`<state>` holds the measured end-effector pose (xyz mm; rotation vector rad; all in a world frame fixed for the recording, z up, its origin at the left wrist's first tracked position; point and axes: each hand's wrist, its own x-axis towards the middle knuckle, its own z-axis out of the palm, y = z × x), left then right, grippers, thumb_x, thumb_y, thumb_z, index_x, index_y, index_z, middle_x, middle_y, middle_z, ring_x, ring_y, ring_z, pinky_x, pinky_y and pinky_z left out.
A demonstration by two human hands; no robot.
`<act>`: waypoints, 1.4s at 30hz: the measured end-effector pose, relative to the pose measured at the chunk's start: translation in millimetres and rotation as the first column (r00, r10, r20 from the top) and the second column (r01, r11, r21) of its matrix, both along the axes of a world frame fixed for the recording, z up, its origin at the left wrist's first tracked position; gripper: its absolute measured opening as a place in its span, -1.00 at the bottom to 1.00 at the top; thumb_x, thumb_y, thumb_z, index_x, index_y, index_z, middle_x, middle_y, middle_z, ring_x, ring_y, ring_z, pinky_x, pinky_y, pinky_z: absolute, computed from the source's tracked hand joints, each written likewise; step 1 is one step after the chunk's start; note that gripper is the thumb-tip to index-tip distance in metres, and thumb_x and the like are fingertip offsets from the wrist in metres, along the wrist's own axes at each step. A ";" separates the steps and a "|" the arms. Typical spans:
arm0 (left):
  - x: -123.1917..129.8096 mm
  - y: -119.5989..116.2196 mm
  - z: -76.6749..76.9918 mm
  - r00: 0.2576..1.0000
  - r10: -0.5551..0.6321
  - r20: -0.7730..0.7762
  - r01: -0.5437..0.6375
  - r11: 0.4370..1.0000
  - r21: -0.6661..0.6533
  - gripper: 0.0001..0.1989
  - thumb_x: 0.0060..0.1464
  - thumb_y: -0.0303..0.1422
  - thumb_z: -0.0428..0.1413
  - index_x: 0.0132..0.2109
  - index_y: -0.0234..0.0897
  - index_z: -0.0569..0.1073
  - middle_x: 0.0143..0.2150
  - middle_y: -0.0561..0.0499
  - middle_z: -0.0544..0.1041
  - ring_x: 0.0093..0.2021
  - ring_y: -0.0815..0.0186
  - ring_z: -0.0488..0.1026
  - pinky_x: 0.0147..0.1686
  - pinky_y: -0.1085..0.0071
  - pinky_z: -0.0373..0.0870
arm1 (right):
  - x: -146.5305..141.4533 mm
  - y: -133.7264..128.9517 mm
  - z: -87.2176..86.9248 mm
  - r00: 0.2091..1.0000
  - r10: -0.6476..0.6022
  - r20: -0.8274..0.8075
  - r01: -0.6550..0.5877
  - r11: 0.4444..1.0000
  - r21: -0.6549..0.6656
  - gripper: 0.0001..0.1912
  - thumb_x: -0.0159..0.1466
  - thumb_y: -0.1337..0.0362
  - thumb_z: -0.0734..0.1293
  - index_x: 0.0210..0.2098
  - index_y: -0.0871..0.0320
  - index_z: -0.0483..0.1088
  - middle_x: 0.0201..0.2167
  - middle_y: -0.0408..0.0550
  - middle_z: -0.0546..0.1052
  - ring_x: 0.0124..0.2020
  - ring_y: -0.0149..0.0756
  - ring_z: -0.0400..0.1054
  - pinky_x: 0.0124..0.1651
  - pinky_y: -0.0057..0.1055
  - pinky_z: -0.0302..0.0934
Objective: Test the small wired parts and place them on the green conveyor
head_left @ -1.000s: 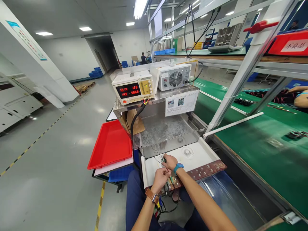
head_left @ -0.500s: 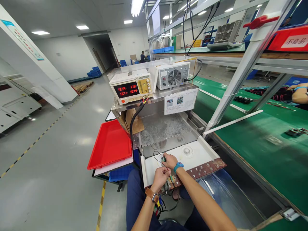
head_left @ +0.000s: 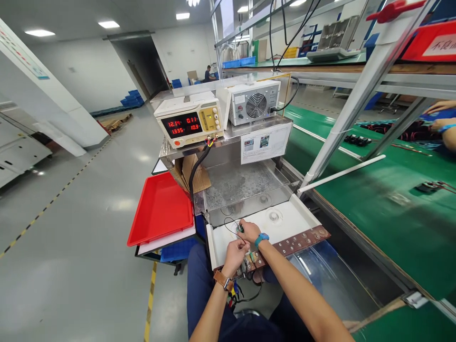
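Observation:
My right hand [head_left: 251, 232], with a blue band at its wrist, grips a small round green circuit board [head_left: 240, 229] over the white tray [head_left: 258, 221]. Thin wires [head_left: 226, 220] loop up from the board, one black and one reddish. Just nearer to me, my left hand [head_left: 235, 255] is closed in a pinch on a thin wire by the board; its tip is hidden by the fingers. Along the tray's front runs a brown terminal strip [head_left: 285, 247] with metal studs. Clips and cables [head_left: 245, 268] hang at its left part, below my hands.
A power supply [head_left: 188, 123] with red digits stands on a metal shelf, beside a grey fan-fronted unit [head_left: 254, 104]. A red tray [head_left: 162, 209] lies at left. On the right are a green bench [head_left: 392, 199], a slanted metal post [head_left: 349, 109] and another person's arms [head_left: 445, 123].
The view has shifted slightly. The upper right reading on the power supply has dropped from 1.13 to 0.11. Both hands keep their holds, with the left fingers still close to the board.

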<state>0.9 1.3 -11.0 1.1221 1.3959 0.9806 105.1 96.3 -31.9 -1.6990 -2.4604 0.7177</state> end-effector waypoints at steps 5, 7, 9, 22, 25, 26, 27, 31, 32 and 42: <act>1.4 -0.4 1.3 1.000 -0.020 -0.005 0.020 1.000 -0.010 -0.76 -0.13 -0.21 0.19 -0.47 -0.33 0.48 -0.53 0.02 0.49 -0.49 0.38 0.36 -0.41 0.47 0.25 | -0.1 -0.4 1.9 1.000 -0.004 0.005 0.004 1.000 0.003 -0.65 0.22 0.16 0.28 -0.02 0.12 0.28 -0.21 0.03 0.56 -0.17 -0.14 0.43 -0.24 -0.39 0.06; 1.6 -0.4 1.8 1.000 -0.027 -0.012 0.027 0.999 -0.018 -0.77 -0.14 -0.22 0.19 -0.47 -0.33 0.49 -0.53 0.01 0.50 -0.50 0.38 0.36 -0.42 0.47 0.25 | -0.1 -0.1 0.6 1.000 -0.009 0.006 0.009 1.000 0.004 -0.64 0.22 0.15 0.29 -0.02 0.12 0.28 -0.20 0.02 0.56 -0.16 -0.15 0.43 -0.24 -0.40 0.06; 1.7 -0.5 2.4 0.999 -0.031 -0.017 0.031 0.999 -0.024 -0.77 -0.14 -0.22 0.19 -0.47 -0.33 0.49 -0.53 0.01 0.50 -0.50 0.38 0.36 -0.42 0.47 0.24 | 0.3 0.5 -1.9 1.000 -0.009 0.003 0.009 1.000 0.005 -0.64 0.23 0.14 0.29 -0.02 0.12 0.28 -0.21 0.02 0.56 -0.17 -0.15 0.43 -0.24 -0.39 0.07; 2.7 -1.5 7.5 0.999 -0.050 0.002 0.050 0.999 -0.011 -0.72 -0.12 -0.16 0.21 -0.46 -0.33 0.50 -0.54 0.02 0.49 -0.50 0.38 0.36 -0.44 0.47 0.25 | 1.4 3.1 -8.1 1.000 -0.009 -0.015 0.009 1.000 0.005 -0.60 0.21 0.12 0.30 0.01 0.11 0.28 -0.20 0.01 0.55 -0.15 -0.15 0.43 -0.22 -0.40 0.08; 2.0 -1.6 5.6 0.999 -0.053 0.003 0.053 0.999 -0.008 -0.73 -0.11 -0.17 0.21 -0.45 -0.33 0.50 -0.53 0.01 0.49 -0.49 0.38 0.37 -0.42 0.47 0.26 | 1.5 2.4 -6.5 1.000 -0.009 -0.011 0.009 1.000 0.004 -0.61 0.21 0.13 0.30 0.00 0.11 0.28 -0.20 0.00 0.55 -0.15 -0.16 0.43 -0.22 -0.41 0.07; 1.9 -1.6 5.0 0.999 -0.054 0.003 0.054 0.999 -0.007 -0.73 -0.11 -0.17 0.20 -0.45 -0.33 0.50 -0.53 0.01 0.49 -0.49 0.38 0.37 -0.42 0.47 0.26 | 1.5 2.2 -5.9 1.000 -0.007 -0.010 0.007 1.000 0.003 -0.62 0.22 0.13 0.30 0.00 0.11 0.28 -0.20 0.01 0.55 -0.15 -0.16 0.43 -0.22 -0.40 0.07; 1.8 -1.7 4.5 0.999 -0.053 0.002 0.053 0.999 -0.007 -0.73 -0.10 -0.17 0.20 -0.45 -0.33 0.50 -0.53 0.02 0.49 -0.50 0.38 0.36 -0.42 0.47 0.26 | 1.6 2.1 -5.4 1.000 -0.004 -0.010 0.004 1.000 0.002 -0.62 0.22 0.13 0.29 -0.01 0.12 0.29 -0.21 0.01 0.55 -0.16 -0.15 0.43 -0.23 -0.40 0.07; 2.0 -1.7 3.7 0.999 -0.048 -0.007 0.048 0.999 -0.007 -0.72 -0.10 -0.16 0.20 -0.47 -0.32 0.48 -0.54 0.02 0.47 -0.51 0.38 0.35 -0.43 0.47 0.24 | 1.7 2.1 -5.0 1.000 0.000 -0.013 0.000 1.000 0.007 -0.63 0.22 0.14 0.29 -0.02 0.12 0.29 -0.23 0.01 0.55 -0.17 -0.15 0.43 -0.23 -0.40 0.07; 2.0 -1.6 3.7 0.999 -0.047 -0.008 0.047 0.999 -0.007 -0.72 -0.10 -0.15 0.20 -0.47 -0.32 0.48 -0.54 0.02 0.47 -0.51 0.38 0.35 -0.44 0.47 0.23 | 1.7 2.1 -5.2 1.000 -0.001 -0.012 0.002 1.000 0.009 -0.63 0.22 0.14 0.29 -0.02 0.12 0.28 -0.23 0.00 0.55 -0.17 -0.16 0.43 -0.23 -0.40 0.07; 2.4 -1.8 5.6 0.999 -0.044 0.003 0.044 0.999 -0.005 -0.75 -0.10 -0.19 0.20 -0.46 -0.33 0.49 -0.54 0.03 0.47 -0.51 0.39 0.34 -0.45 0.48 0.22 | 1.8 2.0 -5.1 1.000 -0.001 -0.016 0.001 1.000 0.014 -0.64 0.22 0.13 0.29 -0.03 0.13 0.28 -0.23 0.01 0.55 -0.19 -0.17 0.42 -0.24 -0.40 0.07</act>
